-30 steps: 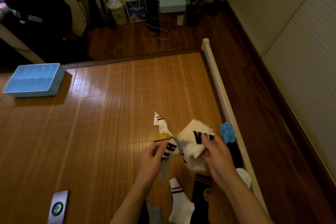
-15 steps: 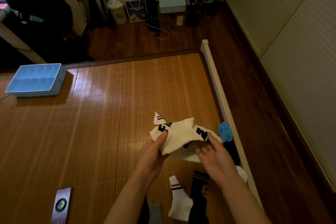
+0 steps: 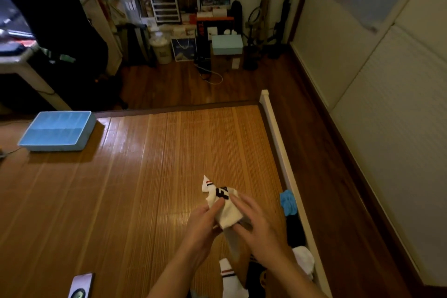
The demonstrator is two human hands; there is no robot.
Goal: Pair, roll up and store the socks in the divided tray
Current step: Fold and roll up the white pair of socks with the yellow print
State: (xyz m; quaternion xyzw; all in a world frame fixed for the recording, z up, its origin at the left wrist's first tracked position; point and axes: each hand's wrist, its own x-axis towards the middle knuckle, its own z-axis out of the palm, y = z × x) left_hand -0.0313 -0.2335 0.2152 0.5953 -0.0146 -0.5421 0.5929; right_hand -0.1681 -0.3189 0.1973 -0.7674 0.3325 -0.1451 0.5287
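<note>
A white sock with black lettering (image 3: 226, 210) is bunched between both hands above the bamboo mat. My left hand (image 3: 202, 227) pinches its left side with thumb on top. My right hand (image 3: 252, 222) cups its right side, and a loose end hangs down between the wrists. Behind it a white sock tip with red and dark stripes (image 3: 207, 182) pokes out. The blue divided tray (image 3: 58, 130) sits far off at the left, with no socks visible in it. More socks lie near me: a blue one (image 3: 287, 202), a white striped one (image 3: 229, 278), a black one (image 3: 295, 230), a white one (image 3: 304, 260).
A bamboo mat (image 3: 145, 176) covers the surface, with a white rail (image 3: 280, 150) along its right edge. A phone (image 3: 81, 285) lies at the lower left. Beyond the mat are dark wood floor, boxes, shelves and a cable.
The white sock was spread wide between my hands; now it is bunched tighter into a compact bundle. The camera has tilted up, showing more of the room.
</note>
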